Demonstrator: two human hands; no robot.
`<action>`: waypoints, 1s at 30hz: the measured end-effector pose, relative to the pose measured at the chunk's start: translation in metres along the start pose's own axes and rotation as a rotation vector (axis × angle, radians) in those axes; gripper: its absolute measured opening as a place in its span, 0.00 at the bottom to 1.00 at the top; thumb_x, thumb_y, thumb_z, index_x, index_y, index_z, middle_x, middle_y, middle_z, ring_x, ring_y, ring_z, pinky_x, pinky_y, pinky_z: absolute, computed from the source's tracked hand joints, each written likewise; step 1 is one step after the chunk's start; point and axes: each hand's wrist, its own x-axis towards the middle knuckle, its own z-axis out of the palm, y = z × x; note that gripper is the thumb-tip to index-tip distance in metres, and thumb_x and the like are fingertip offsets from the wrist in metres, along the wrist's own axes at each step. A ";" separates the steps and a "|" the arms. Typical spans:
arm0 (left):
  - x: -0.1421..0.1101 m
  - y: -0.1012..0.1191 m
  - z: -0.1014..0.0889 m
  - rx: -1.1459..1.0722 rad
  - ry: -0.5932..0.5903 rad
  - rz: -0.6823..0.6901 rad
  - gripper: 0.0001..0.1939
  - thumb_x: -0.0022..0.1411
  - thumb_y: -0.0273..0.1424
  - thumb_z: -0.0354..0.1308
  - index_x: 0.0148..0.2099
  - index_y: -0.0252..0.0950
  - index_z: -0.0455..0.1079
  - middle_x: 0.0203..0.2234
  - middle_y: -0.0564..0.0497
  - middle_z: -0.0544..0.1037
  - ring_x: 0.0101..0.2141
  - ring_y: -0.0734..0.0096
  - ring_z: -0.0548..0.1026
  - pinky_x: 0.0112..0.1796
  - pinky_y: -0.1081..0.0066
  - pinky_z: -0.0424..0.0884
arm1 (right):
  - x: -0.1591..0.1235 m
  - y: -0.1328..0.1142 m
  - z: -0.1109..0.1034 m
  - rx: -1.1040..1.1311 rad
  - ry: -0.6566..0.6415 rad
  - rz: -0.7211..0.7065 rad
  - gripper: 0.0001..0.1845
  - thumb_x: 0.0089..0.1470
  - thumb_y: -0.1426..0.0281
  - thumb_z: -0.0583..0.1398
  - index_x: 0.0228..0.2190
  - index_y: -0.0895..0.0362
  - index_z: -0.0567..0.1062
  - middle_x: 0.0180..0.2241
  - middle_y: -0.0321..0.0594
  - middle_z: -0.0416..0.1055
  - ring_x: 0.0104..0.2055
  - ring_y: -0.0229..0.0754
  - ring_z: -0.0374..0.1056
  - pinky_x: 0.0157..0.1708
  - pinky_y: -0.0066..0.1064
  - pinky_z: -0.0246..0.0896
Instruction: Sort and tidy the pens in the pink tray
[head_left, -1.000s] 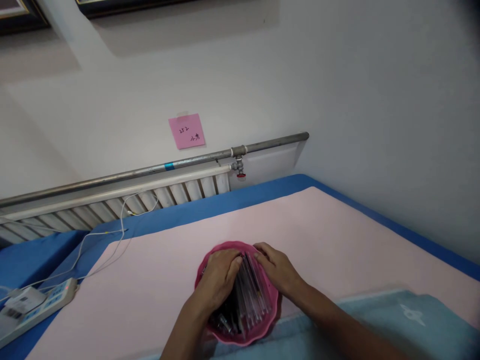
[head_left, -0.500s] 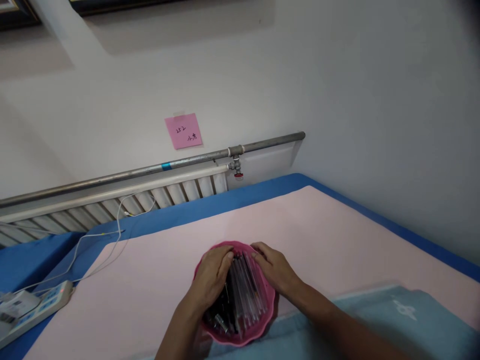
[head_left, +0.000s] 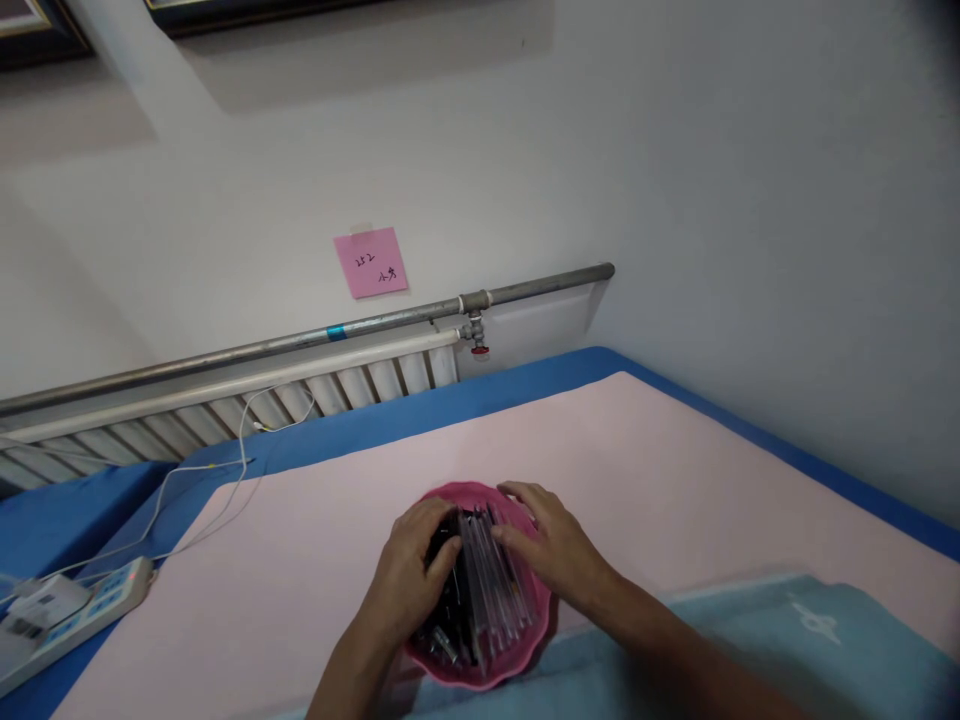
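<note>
A round pink basket point(head_left: 534, 655) with a wavy rim holds long, clear plastic sticks point(head_left: 499, 590) that look like pens on its right side. Dark, slim items point(head_left: 452, 615) fill the left side. My left hand point(head_left: 412, 560) lies over the basket's left part, its thumb apart from the fingers and its fingertips bent down among the dark items. On the other side, my right hand point(head_left: 551, 540) rests over the right rim with the fingers stretched and the thumb close to the clear sticks. Both hands are open; whether the left fingertips touch anything cannot be made out.
The basket stands on a pink sheet point(head_left: 322, 530) over a blue surface point(head_left: 525, 375). Light blue cloth point(head_left: 735, 640) lies at the near edge. A power strip point(head_left: 112, 600) with white cables sits left. Behind are a radiator point(head_left: 360, 385), a metal pipe point(head_left: 247, 355) and the wall.
My left hand has shifted slightly left and its thumb has spread from the fingers. The right thumb has moved inward over the clear sticks. The basket stays in place.
</note>
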 end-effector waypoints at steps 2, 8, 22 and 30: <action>-0.001 0.000 0.003 0.039 -0.020 0.032 0.18 0.58 0.33 0.52 0.52 0.41 0.68 0.51 0.46 0.72 0.52 0.58 0.67 0.53 0.53 0.62 | -0.003 -0.002 0.003 -0.064 -0.032 -0.041 0.26 0.44 0.67 0.61 0.48 0.53 0.68 0.50 0.45 0.66 0.54 0.50 0.58 0.54 0.43 0.52; -0.001 -0.001 0.006 0.119 -0.101 0.083 0.21 0.58 0.35 0.53 0.55 0.40 0.66 0.53 0.45 0.70 0.56 0.55 0.62 0.54 0.48 0.58 | -0.007 0.002 0.013 -0.174 -0.080 -0.129 0.27 0.41 0.66 0.63 0.47 0.47 0.70 0.60 0.41 0.53 0.60 0.54 0.49 0.55 0.48 0.46; -0.002 0.009 0.005 0.210 -0.134 0.047 0.20 0.59 0.36 0.52 0.52 0.35 0.68 0.50 0.43 0.72 0.53 0.55 0.64 0.53 0.49 0.60 | -0.010 0.002 0.014 -0.238 -0.108 -0.146 0.25 0.42 0.65 0.63 0.46 0.48 0.71 0.59 0.43 0.54 0.59 0.54 0.50 0.54 0.47 0.46; -0.002 0.005 -0.002 0.101 -0.059 0.031 0.17 0.61 0.37 0.50 0.51 0.38 0.68 0.50 0.45 0.72 0.52 0.59 0.66 0.53 0.53 0.61 | -0.010 0.002 0.012 -0.216 -0.097 -0.167 0.25 0.44 0.59 0.62 0.47 0.48 0.70 0.59 0.43 0.56 0.59 0.54 0.51 0.55 0.48 0.47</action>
